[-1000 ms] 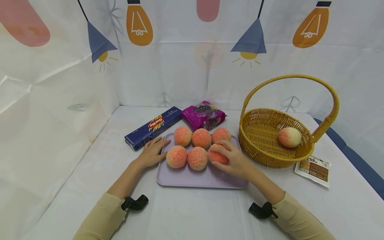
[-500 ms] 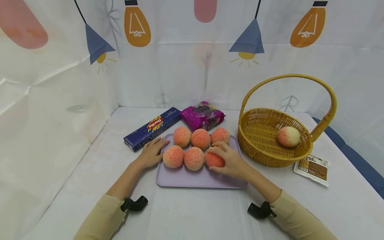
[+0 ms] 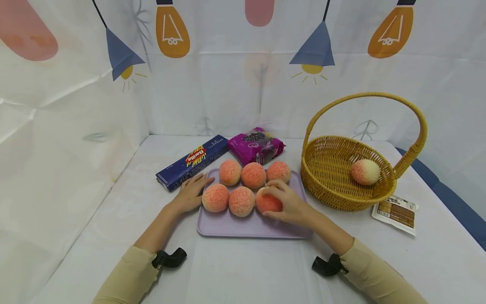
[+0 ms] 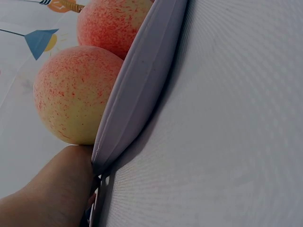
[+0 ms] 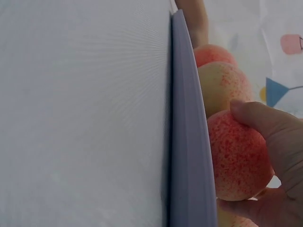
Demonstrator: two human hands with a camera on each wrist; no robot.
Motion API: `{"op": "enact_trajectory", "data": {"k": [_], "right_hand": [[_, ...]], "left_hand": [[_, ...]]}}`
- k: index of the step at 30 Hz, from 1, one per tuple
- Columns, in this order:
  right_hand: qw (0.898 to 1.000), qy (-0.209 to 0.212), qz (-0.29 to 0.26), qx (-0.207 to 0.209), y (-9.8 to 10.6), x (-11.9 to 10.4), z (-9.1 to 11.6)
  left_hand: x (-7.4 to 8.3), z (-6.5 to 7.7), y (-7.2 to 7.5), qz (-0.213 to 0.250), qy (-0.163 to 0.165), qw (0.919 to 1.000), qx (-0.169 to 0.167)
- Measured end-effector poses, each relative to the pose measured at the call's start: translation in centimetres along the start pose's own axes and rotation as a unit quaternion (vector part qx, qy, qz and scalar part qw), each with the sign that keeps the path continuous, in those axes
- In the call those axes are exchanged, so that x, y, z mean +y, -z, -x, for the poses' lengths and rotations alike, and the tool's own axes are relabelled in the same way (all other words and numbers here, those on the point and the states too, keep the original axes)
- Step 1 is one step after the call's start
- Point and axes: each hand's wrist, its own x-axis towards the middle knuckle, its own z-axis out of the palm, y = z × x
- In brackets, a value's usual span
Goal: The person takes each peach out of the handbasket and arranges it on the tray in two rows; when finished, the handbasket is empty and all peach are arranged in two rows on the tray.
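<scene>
Several pinkish-orange peaches stand in two rows of three on a lilac tray [image 3: 243, 228]. My right hand [image 3: 288, 207] grips the front-row right peach [image 3: 267, 200], thumb and fingers curled round its sides; the right wrist view shows this peach [image 5: 239, 156] beside a paler one. At the tray's left edge lies my left hand [image 3: 188, 195], fingers extended, its thumb side against the front left peach [image 3: 215, 197]. The left wrist view shows that peach [image 4: 78, 94] touching the hand. The front middle peach [image 3: 241, 202] sits between the other two.
A wicker basket [image 3: 330, 198] with a tall handle holds one pale peach [image 3: 365, 172] at the right. Behind the tray lie a blue spaghetti box [image 3: 191, 162] and a purple packet [image 3: 256, 145]. A brown-and-white packet [image 3: 396, 214] lies beside the basket.
The front row of peaches has slid left across the tray, with my right hand moving along on the right peach. My left hand stays at the tray's left edge.
</scene>
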Motion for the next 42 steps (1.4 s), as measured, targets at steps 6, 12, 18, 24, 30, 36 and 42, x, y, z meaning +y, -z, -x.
{"op": "enact_trajectory", "data": {"k": [6,12,18,24,30,36,42], "right_hand": [[1.0,-0.012,0.012,-0.019,0.33,-0.1,0.12],[0.999,-0.033,0.033,-0.017,0.56,0.08,0.18],[0.998,-0.046,0.028,-0.027,0.46,0.03,0.03],[0.997,-0.062,0.016,-0.038,0.43,-0.19,0.08],[0.996,-0.071,0.017,-0.051,0.51,-0.19,0.09],[0.995,-0.084,0.026,-0.052,0.65,-0.31,0.0],[0.996,-0.073,0.029,-0.05,0.57,-0.16,-0.06]], "left_hand": [[0.09,0.05,-0.02,0.007,0.003,1.0,-0.001],[-0.03,-0.07,0.01,0.003,0.003,1.0,-0.004],[-0.08,-0.14,0.17,-0.003,-0.003,1.0,-0.002],[-0.1,-0.1,0.21,-0.002,-0.001,1.0,-0.005],[-0.04,-0.06,0.17,-0.001,0.0,1.0,-0.004],[-0.11,-0.08,0.16,0.001,0.002,1.0,-0.006],[-0.14,-0.01,0.03,0.002,0.005,1.0,-0.007]]}}
